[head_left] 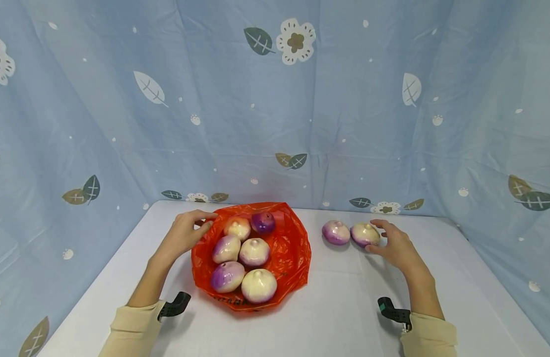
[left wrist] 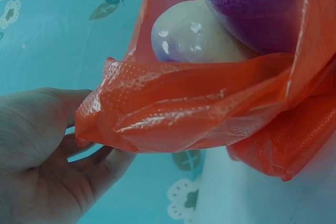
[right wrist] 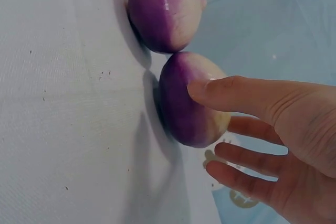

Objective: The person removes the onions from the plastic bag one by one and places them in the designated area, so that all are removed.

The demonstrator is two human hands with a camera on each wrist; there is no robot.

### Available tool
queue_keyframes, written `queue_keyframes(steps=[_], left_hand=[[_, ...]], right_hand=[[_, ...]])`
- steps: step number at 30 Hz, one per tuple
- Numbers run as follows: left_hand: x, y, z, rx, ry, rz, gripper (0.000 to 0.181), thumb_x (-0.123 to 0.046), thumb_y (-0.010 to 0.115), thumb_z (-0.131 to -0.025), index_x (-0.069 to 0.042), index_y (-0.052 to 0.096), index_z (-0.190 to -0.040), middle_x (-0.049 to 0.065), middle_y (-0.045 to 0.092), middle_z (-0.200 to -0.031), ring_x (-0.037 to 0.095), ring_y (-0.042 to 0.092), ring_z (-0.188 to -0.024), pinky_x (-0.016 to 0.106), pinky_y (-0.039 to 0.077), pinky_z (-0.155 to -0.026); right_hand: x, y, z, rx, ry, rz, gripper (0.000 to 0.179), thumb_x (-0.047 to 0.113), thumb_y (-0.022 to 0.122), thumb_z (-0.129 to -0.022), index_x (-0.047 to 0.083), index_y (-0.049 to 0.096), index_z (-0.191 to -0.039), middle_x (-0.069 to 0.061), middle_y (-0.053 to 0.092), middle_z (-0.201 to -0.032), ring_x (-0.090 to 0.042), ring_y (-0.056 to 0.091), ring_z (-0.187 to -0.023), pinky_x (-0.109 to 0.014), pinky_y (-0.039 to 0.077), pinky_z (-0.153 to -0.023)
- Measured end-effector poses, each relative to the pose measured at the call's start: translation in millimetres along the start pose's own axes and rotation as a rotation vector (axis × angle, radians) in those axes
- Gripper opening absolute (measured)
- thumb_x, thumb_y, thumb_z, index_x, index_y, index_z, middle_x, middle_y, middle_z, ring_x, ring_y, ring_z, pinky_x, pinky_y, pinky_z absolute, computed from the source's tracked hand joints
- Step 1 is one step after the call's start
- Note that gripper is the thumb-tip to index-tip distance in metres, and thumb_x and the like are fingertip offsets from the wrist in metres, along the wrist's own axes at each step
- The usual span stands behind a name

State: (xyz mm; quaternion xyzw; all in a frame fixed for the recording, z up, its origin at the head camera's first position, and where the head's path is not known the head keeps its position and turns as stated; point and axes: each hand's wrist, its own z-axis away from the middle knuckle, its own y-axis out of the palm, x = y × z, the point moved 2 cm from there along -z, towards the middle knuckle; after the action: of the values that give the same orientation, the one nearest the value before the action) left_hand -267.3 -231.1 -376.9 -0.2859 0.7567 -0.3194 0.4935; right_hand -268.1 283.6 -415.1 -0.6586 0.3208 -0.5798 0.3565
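A white counter [head_left: 337, 317] carries an orange plastic bag [head_left: 292, 248] lying open toward its left side, with six purple-and-white turnips inside it [head_left: 254, 252]. Two more turnips lie on the bare counter to the right of the bag, toward the far edge, touching or very nearly touching each other. The left hand [head_left: 185, 233] holds the bag's left rim, fingers curled round the gathered plastic; the left wrist view confirms the film pinched between thumb and fingers [left wrist: 105, 166]. The right hand [head_left: 397, 245] rests against the nearer-right loose turnip [head_left: 365, 234], thumb on its near side and fingers spread behind it, relaxed rather than closed; the right wrist view shows contact but no firm grip. The other loose turnip [head_left: 336, 232] lies just beside it, untouched. Judged from the layout, the work of moving turnips between bag and counter is partway: six in the bag, two outside it; which way they are going cannot be told. Dark printing shows on the bag's near edge [head_left: 225, 299], but it is creased and too small to read. No brand or label is legible elsewhere. A blue leaf-patterned cloth [head_left: 275, 99] backs the counter.
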Motion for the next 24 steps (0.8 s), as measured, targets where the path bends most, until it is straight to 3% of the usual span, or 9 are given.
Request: queue_keyframes(steps=[9,24], left_hand=[[-0.4,0.0,0.0,-0.001,0.004,-0.004,0.025,-0.009,0.063,-0.093,-0.006,0.072,-0.117,0.016,0.072,-0.112,0.032,0.065,-0.095,0.04,0.061,-0.075],[-0.4,-0.1,0.9,-0.001,0.007,-0.009,0.025,-0.009,0.064,-0.093,-0.006,0.072,-0.117,0.015,0.072,-0.11,0.031,0.065,-0.095,0.042,0.061,-0.076]], right_hand=[[8,-4,0.5,-0.005,0.015,0.031,0.073,0.026,0.076,-0.085,0.008,0.04,-0.145,-0.026,0.042,-0.148,-0.05,0.047,-0.128,-0.065,0.046,-0.096],[38,-16,6.7,-0.06,-0.102,0.075,0.069,0.026,0.075,-0.085,0.008,0.043,-0.143,-0.026,0.043,-0.147,-0.048,0.052,-0.122,-0.067,0.043,-0.097]])
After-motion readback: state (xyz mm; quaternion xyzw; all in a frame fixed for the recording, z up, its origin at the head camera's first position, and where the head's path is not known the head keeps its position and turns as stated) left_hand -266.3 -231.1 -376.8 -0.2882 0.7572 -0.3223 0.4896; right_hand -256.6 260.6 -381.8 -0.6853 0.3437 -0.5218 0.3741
